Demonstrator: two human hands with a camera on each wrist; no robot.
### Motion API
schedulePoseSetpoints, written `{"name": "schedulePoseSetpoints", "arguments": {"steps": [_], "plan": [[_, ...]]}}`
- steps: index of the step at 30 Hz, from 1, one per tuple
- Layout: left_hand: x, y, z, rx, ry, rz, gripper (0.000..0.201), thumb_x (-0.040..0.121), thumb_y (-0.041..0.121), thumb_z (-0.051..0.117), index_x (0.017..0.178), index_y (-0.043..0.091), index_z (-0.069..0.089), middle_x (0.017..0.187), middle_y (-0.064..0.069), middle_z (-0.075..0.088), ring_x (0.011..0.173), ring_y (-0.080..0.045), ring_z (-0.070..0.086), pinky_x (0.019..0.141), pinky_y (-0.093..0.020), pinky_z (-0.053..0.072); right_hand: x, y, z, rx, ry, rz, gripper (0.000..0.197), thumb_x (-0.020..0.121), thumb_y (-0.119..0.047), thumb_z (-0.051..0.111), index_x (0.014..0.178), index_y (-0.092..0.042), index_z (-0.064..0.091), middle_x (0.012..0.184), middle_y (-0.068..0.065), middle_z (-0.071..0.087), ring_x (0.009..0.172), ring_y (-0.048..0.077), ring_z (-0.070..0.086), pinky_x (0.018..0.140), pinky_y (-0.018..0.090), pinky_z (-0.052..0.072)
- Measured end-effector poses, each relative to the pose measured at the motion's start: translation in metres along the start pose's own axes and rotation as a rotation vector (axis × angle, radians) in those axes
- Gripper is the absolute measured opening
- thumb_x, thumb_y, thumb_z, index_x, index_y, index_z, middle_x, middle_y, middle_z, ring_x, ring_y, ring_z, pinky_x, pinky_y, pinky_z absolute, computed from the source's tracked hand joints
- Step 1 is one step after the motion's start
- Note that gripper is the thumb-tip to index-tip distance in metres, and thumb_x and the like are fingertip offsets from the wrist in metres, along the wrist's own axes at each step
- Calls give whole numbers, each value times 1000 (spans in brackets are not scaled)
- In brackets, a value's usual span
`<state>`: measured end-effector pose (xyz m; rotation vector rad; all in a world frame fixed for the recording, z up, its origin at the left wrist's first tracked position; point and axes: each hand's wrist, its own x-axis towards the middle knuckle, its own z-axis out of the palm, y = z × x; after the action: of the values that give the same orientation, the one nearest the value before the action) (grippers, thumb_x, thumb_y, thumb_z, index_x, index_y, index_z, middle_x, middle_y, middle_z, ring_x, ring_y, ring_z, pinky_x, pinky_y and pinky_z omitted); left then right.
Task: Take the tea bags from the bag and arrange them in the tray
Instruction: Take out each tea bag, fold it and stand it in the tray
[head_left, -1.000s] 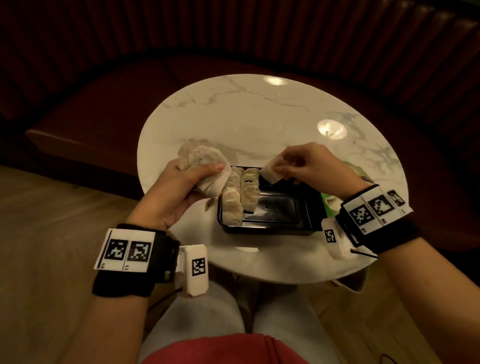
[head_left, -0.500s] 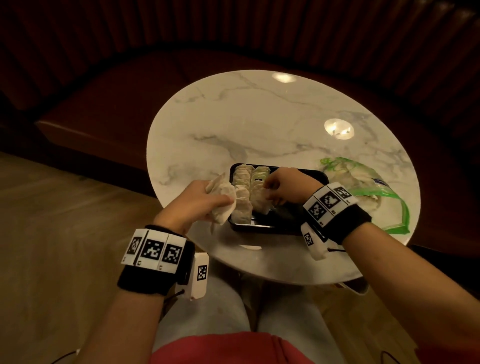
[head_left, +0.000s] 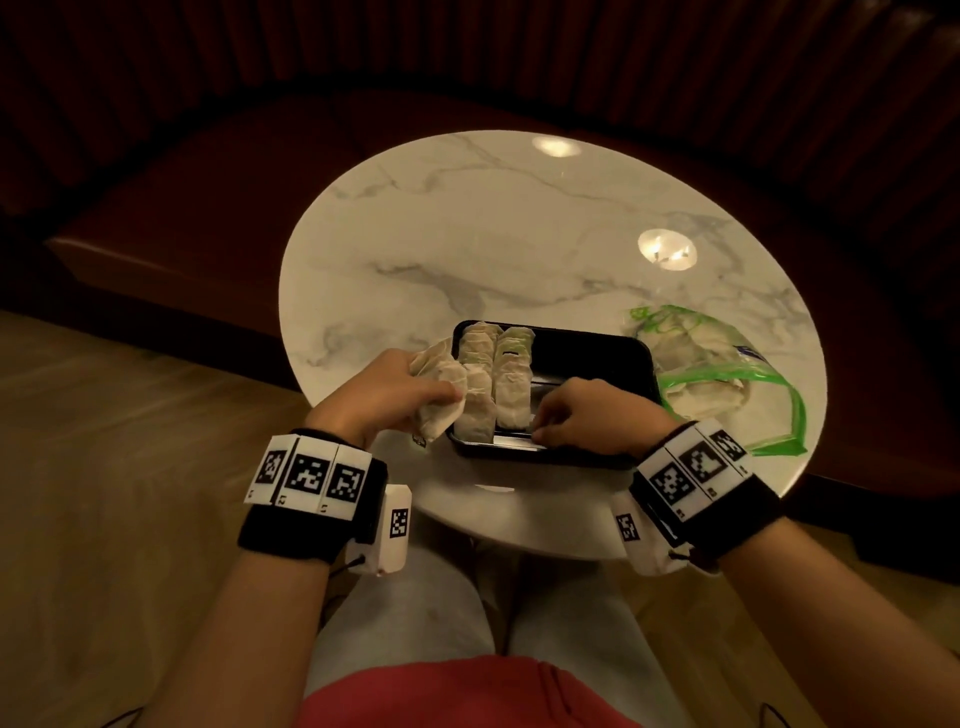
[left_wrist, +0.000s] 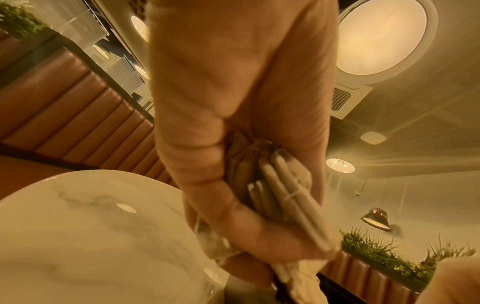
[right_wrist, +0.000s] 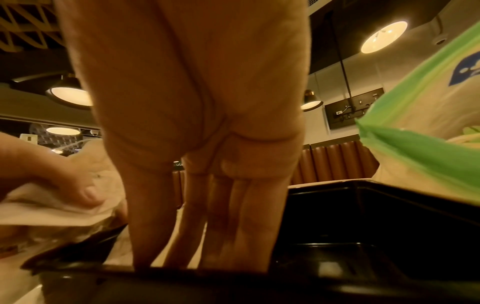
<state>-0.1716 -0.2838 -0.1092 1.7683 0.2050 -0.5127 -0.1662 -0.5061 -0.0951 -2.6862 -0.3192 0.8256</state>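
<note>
The right hand (head_left: 582, 415) has come down into the tray (head_left: 592, 353), fingers straight, pressing a tea bag beside the second row (head_left: 511, 384). The left hand (head_left: 395, 395), just left, is clutching spare tea bags (head_left: 441, 395), nearest for refills.

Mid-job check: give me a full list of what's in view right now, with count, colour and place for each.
table: one, white marble, round, in front of the person.
tray: one, black, near table edge.
tea bags in tray: two rows, pale, count unclear, tray's left end.
handful of tea bags: several, pale, at tray's left rim.
plastic bag: one, clear with green trim, right of tray.
bench: dark red, behind table.
left hand: grips the handful.
right hand: fingers down in the tray beside the second row.
</note>
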Motion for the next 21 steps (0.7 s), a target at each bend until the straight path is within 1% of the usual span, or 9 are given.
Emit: {"name": "schedulePoseSetpoints", "arguments": {"steps": [2,4,7,9,11,13,15,17,21], "plan": [[0,1,0,4,1,3,4,86,5,69,90,7,68,80,-11,66,67,-17,62,53,-22,52,-3,-1,5,16,-5,-9,21,92,-29,64,107,-18,73,99,-2,71,90,12,65,81,23,48],[0,0,-1,14,3,2,9,86,6,69,94,4,68,83,-14,65,71,-19,62,56,-23,52,-2,0,8,25,-4,-7,20,92,-29,64,106,-17,72,97,-2,71,88,12,66,79,23,50],[0,0,-2,9,-9,-1,13,86,7,70,96,-1,68,84,-18,63,74,-23,61,61,-26,52,6,3,7,103,78,19,18,92,-25,65,103,-13,72,90,0,69,73,10,65,57,9,46],[-1,0,-2,10,-28,-2,19,87,7,68,101,-5,66,84,-20,59,77,-24,57,61,-26,49,12,4,5,173,182,45,16,90,-21,67,101,-10,69,90,3,67,65,7,61,48,5,41],[-1,0,-2,17,-16,-6,23,87,7,68,104,-9,66,84,-20,60,78,-24,57,59,-24,49,19,3,1,196,261,65,14,89,-19,68,99,-10,65,90,3,65,67,9,60,48,8,41],[-1,-1,-2,29,-2,-7,24,87,7,69,104,-10,66,84,-20,62,77,-23,59,54,-20,50,25,1,-1,205,253,83,14,88,-18,68,99,-10,63,86,-1,62,66,7,57,48,9,39],[-1,-1,-2,39,-5,-1,21,87,7,69,102,-8,67,83,-19,62,74,-23,60,52,-19,50,30,0,-1,231,216,86,15,87,-15,69,98,-11,59,86,-2,61,66,4,56,52,10,39],[-1,-1,-1,29,4,-2,16,86,6,69,99,-4,68,82,-16,65,70,-21,62,52,-19,51,34,0,0,280,209,70,19,86,-12,68,97,-13,53,89,0,63,72,9,58,56,12,42],[-1,-2,-1,1,7,3,5,86,5,70,91,6,68,79,-11,66,66,-16,62,51,-18,53,34,2,4,330,237,64,22,86,-9,67,96,-14,48,85,-2,60,80,14,58,54,8,41]]}}
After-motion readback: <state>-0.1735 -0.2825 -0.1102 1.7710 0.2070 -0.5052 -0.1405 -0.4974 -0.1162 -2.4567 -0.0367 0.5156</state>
